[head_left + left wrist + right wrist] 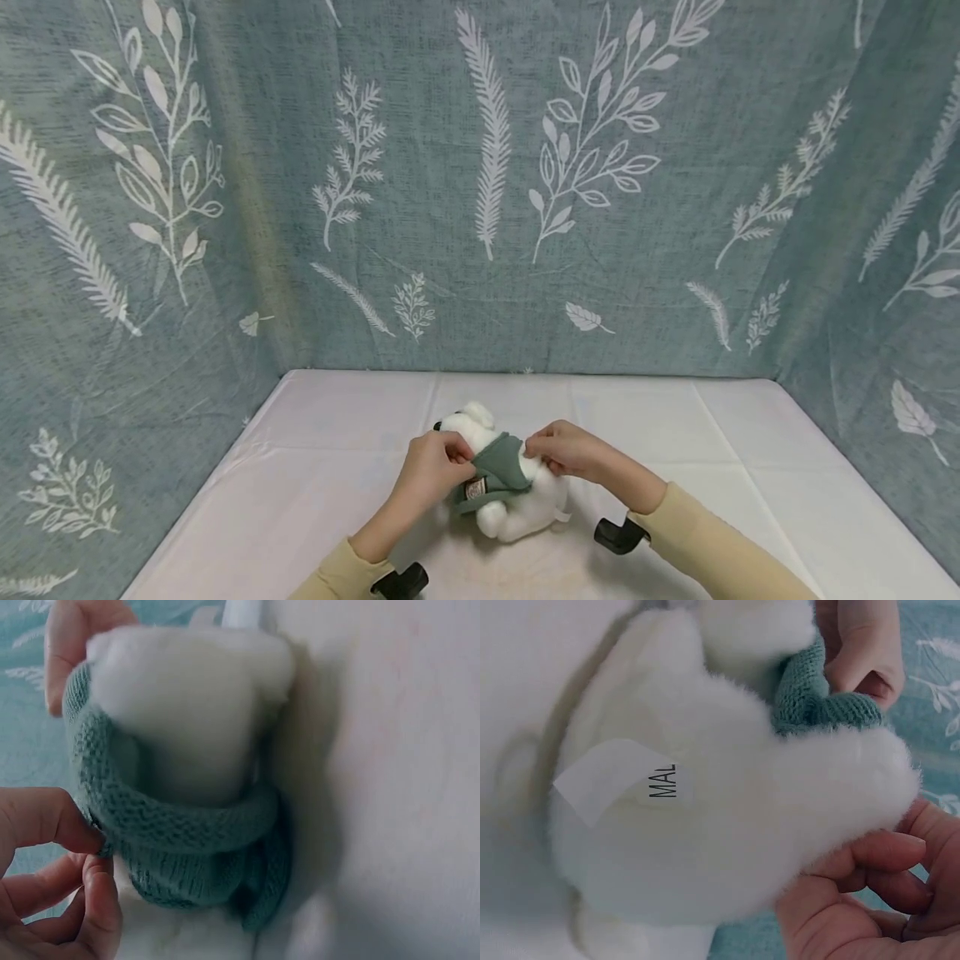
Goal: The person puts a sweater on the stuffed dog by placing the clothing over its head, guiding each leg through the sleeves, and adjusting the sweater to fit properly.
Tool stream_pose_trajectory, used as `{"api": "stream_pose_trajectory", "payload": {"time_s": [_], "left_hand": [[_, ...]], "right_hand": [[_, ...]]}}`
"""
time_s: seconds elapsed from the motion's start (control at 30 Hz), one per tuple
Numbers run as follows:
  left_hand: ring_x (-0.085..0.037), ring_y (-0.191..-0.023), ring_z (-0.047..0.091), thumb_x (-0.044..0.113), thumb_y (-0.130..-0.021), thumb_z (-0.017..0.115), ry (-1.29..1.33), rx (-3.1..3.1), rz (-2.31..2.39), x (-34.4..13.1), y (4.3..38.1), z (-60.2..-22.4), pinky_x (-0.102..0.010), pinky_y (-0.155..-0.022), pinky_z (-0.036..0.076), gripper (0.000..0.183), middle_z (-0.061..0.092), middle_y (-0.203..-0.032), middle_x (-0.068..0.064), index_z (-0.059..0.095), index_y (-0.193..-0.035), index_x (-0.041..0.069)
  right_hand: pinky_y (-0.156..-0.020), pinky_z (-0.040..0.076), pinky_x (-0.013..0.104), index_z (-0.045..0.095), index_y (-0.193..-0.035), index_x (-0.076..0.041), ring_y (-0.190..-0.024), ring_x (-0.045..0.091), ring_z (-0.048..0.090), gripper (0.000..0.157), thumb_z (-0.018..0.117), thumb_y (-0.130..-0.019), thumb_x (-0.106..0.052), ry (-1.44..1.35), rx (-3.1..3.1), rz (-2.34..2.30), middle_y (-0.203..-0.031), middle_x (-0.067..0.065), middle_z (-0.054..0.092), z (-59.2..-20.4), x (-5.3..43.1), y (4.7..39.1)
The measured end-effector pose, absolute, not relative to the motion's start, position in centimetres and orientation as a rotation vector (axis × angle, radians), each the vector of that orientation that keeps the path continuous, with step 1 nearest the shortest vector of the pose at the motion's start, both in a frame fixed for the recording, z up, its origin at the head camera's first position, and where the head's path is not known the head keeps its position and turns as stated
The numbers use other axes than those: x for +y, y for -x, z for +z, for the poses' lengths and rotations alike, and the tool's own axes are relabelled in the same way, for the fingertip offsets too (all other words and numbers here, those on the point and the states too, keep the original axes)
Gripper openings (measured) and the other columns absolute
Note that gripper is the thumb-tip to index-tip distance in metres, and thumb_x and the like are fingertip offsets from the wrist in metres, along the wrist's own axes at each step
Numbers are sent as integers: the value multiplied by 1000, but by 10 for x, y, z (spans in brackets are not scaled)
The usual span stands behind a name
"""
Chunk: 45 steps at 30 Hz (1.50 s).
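The toy lies on the white counter at 6 o'clock in the head view, its head pointing between 10 and 11 o'clock and its rump between 4 and 5, so its long axis slants between the grips. The teal knit wraps its middle.

The relation that counts is knit to fingers. From the left grip the knit lies at 3 o'clock, touching: thumb and forefinger pinch its edge. From the right grip it lies near 9 o'clock, with a white limb between; thumb and fingers pinch that limb near its end, close to the knit. The left is thus the nearer to the knit, the right to the rump. Whether the limb passes through an opening of the knit, I cannot tell.

Counted: one toy, one knit, one patch on the knit, one tag at the rump, two grips, two pale sleeves, two black mounts at the wrists, one counter. A leaf-printed curtain stands at 12 o'clock.
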<state>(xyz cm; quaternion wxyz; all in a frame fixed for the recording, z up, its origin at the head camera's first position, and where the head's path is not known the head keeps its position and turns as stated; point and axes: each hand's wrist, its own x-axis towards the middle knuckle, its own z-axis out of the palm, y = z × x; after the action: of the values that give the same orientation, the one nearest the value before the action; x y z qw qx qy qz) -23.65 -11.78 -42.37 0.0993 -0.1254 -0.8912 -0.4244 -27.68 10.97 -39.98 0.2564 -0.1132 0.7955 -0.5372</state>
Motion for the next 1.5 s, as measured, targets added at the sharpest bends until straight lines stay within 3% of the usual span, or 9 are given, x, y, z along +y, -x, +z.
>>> {"api": "stream_pose_trajectory", "payload": {"time_s": [0.4,0.53,0.73,0.9,1.0,1.17,1.5], "left_hand": [[-5,-59,51,-3,-69,62,274,-2529,-1114,-119,244,-423,-20,-55,43,16,58,-63,5,64,-70,13],[-6,-65,54,4,-80,65,376,-2548,-1242,-115,242,-420,-20,-59,45,9,61,-72,5,67,-81,12],[-7,-67,55,19,-89,66,407,-2582,-1300,-107,246,-412,-23,-59,46,6,65,-78,4,70,-90,14],[-9,-68,57,22,-87,69,427,-2656,-1313,-99,256,-404,-25,-59,47,12,67,-78,0,71,-85,11],[-9,-66,57,24,-86,70,451,-2692,-1342,-95,260,-403,-25,-57,47,15,67,-77,-1,71,-84,9],[-7,-58,54,17,-86,69,461,-2627,-1340,-88,266,-408,-23,-52,45,11,66,-72,-1,71,-79,9],[-6,-43,39,8,-83,65,315,-2498,-733,-87,267,-416,-21,-41,32,21,50,-56,5,59,-64,16]], "right_hand": [[-47,30,17,65,-84,-4,-47,4,33,13,55,-86,-13,322,2139,-1396,-52,-7,37,-391,111,277],[-48,29,19,62,-79,-7,-48,6,30,14,58,-88,-16,364,2157,-1339,-53,-6,34,-386,112,275],[-52,32,23,68,-78,-10,-49,9,34,30,66,-87,-38,439,2380,-1122,-52,-5,37,-375,109,265],[-47,29,24,58,-58,-15,-44,9,32,44,68,-82,-50,469,2503,-992,-46,-6,34,-371,101,254],[-46,24,24,48,-52,-17,-43,8,24,46,72,-80,-46,453,2500,-1013,-45,-7,28,-375,98,253],[-48,23,25,44,-50,-17,-45,9,19,42,74,-77,-30,367,2451,-1142,-46,-7,25,-381,100,255],[-49,26,26,44,-50,-17,-45,9,17,38,71,-76,-22,303,2424,-1223,-46,-7,24,-386,103,260]]}}
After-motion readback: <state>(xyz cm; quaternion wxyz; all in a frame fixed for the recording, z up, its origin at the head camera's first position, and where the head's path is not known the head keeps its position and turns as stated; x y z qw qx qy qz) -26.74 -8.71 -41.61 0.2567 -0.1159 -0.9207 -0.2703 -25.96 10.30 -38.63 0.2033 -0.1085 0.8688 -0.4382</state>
